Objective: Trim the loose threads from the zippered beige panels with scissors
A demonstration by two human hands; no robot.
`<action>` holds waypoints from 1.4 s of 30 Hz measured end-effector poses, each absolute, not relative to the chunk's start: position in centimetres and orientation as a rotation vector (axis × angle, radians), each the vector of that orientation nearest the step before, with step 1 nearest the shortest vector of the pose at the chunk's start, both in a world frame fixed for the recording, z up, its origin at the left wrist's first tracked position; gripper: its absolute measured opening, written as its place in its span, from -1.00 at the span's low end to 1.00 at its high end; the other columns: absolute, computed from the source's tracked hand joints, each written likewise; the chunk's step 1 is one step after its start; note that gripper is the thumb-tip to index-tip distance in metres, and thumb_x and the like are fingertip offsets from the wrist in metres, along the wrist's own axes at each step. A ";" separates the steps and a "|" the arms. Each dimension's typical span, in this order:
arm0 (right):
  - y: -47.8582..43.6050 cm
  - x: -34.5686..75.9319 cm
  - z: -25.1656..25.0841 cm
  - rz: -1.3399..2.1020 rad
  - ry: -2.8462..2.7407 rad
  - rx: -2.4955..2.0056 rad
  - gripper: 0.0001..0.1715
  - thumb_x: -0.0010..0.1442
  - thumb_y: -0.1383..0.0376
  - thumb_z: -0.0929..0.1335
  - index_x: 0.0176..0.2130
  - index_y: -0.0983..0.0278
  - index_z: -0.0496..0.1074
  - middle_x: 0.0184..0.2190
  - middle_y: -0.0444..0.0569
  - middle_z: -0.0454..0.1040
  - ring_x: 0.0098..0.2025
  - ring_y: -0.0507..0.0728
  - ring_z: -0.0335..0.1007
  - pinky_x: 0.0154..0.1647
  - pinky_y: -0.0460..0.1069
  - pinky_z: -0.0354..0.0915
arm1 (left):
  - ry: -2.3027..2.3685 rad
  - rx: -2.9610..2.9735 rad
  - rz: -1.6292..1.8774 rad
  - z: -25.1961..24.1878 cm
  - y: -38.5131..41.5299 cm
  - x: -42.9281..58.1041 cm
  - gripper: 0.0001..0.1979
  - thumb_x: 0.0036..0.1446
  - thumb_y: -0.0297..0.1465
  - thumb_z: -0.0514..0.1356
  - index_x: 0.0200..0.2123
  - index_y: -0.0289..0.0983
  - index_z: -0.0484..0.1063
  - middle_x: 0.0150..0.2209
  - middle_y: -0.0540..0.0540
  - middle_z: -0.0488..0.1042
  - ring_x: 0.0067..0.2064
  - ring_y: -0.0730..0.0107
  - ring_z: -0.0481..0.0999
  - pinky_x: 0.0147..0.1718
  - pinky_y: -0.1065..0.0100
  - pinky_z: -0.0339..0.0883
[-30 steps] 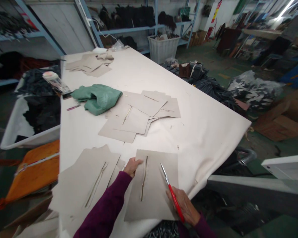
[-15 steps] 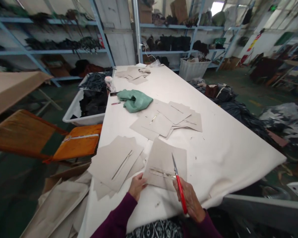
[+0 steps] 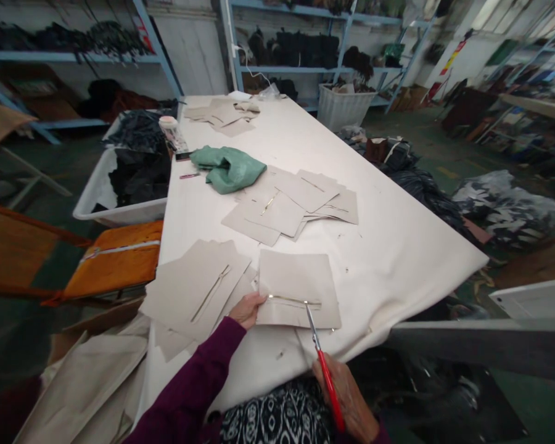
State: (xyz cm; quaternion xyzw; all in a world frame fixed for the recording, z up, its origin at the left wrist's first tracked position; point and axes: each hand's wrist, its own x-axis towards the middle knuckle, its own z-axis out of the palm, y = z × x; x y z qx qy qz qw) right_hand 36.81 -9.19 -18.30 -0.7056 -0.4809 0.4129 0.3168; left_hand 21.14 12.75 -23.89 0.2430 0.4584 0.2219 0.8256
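A grey fabric piece [image 3: 300, 277] with a zipper sewn along it lies at the near edge of the white table [image 3: 398, 246], the zipper running left to right. My left hand [image 3: 246, 308] pinches its left edge. My right hand [image 3: 349, 404] grips red-handled scissors [image 3: 324, 370], whose blades point up to the zipper's right end at the piece's lower edge. A stack of similar grey pieces [image 3: 198, 290] lies just left of my left hand.
More grey zipper pieces [image 3: 291, 206] lie mid-table beside a green bag [image 3: 229, 168], and another heap [image 3: 224, 114] at the far end. A white bin of dark fabric [image 3: 129, 179] and orange boards [image 3: 115, 259] stand left. Shelves line the back wall; dark scrap piles cover the floor on the right.
The grey piece has been turned so its zipper lies crosswise. The scissors have dropped from above the piece to its lower edge, and my right hand has drawn back toward me.
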 end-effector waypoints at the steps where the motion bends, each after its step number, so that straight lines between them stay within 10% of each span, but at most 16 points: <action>1: -9.4 36.8 -18.2 1.146 -1.219 -1.829 -0.45 0.23 -0.12 0.07 -0.50 0.21 0.20 -0.58 -0.13 0.21 -0.53 0.06 0.13 -0.51 -0.05 0.13 | 0.935 0.522 0.462 -23.3 12.3 21.4 -0.71 -0.29 -0.47 0.39 -0.39 -0.42 0.49 -0.41 -0.19 0.56 -0.31 0.20 0.55 -0.26 0.27 0.41; 11: -10.4 36.7 -16.2 1.788 -0.790 -1.356 -0.39 0.25 -0.14 0.06 -0.23 0.30 0.28 -0.56 -0.19 0.22 -0.60 -0.06 0.13 -0.58 -0.13 0.12 | 0.798 0.541 0.441 -21.6 9.5 23.0 -0.69 -0.27 -0.46 0.42 -0.36 -0.43 0.53 -0.37 -0.21 0.58 -0.21 0.16 0.54 -0.17 0.22 0.39; 42: -8.6 34.9 -18.2 1.782 -0.605 -1.140 -0.37 0.23 -0.15 0.09 -0.32 0.31 0.33 -0.62 -0.20 0.21 -0.64 -0.06 0.13 -0.59 -0.12 0.16 | 0.737 0.531 0.425 -18.9 6.6 24.5 -0.78 -0.19 -0.44 0.40 -0.39 -0.39 0.55 -0.42 -0.16 0.56 -0.26 0.24 0.53 -0.21 0.29 0.38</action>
